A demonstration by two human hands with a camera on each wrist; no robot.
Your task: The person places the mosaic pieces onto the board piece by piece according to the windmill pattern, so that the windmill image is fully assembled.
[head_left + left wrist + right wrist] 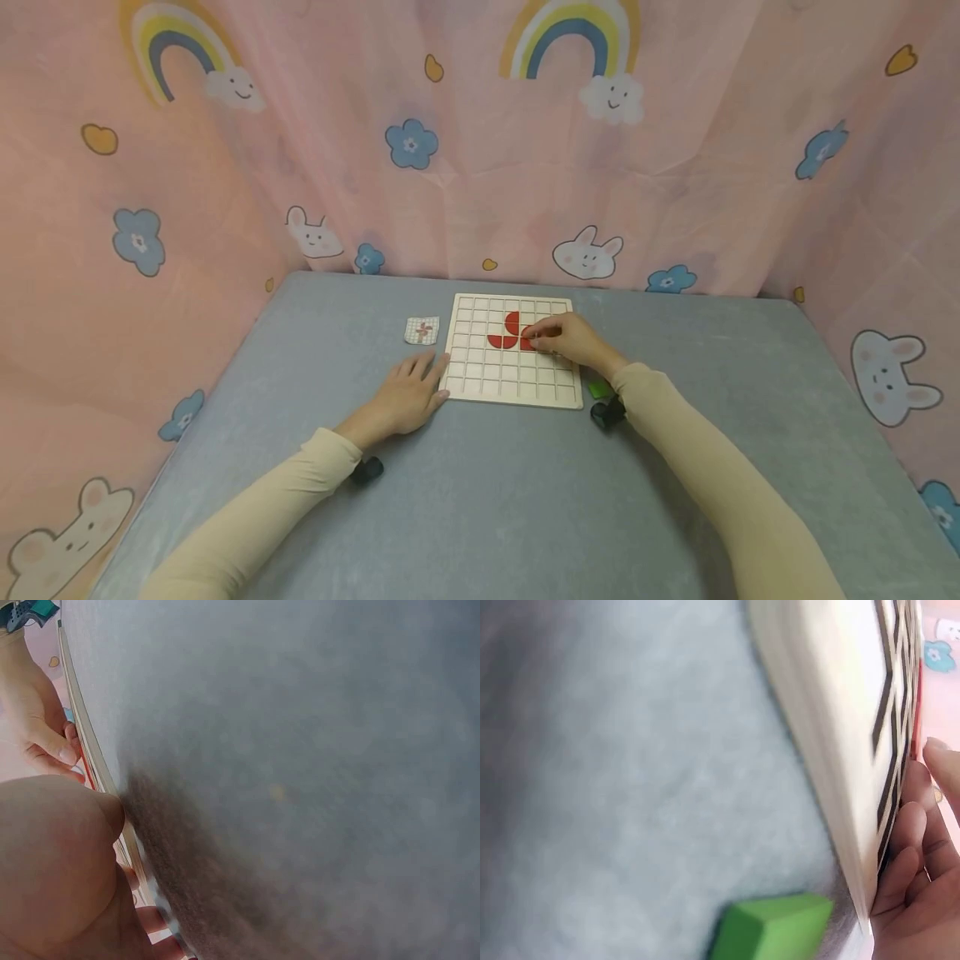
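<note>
A pale wooden grid board (480,375) lies on the table. Red quarter-round pieces (512,322) sit around its middle. My right hand (573,340) reaches over the board's right side, its thumb and index finger pinching a red quarter-round piece (527,332) low over the grid. In the right wrist view, the other fingers (907,825) curl at the board's edge. My left hand (408,396) rests at the board's left edge, fingers spread and fairly straight, thumb at the near left corner.
A small paper card (422,331) with a red pinwheel pattern on a grid lies left of the board. A green block (776,926) is on the table (480,500) by the board's right edge, partly under the right wrist. A pink printed curtain (480,200) surrounds the table.
</note>
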